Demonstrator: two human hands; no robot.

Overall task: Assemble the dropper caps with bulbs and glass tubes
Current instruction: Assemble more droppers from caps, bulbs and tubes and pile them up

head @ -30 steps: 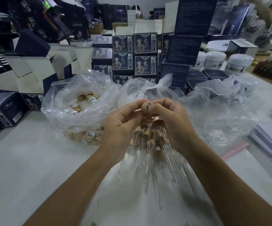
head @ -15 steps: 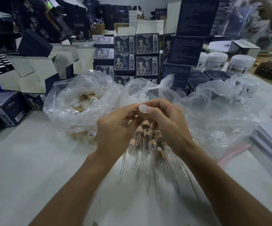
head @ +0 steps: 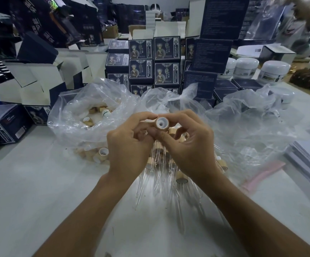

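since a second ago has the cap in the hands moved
Yes. The wooden dropper cap has turned: against the stacked printed boxes it sits about where it was, but its white-lined open end now faces the camera more squarely.

The dropper cap (head: 162, 124) looks wood-toned with a smooth white plastic lining; bags (head: 94, 115) are glossy clear plastic.

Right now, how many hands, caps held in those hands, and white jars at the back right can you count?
Hands: 2, left hand and right hand
Cap pinched between the fingers of both: 1
White jars: 4, one partly behind a plastic bag
Total: 7
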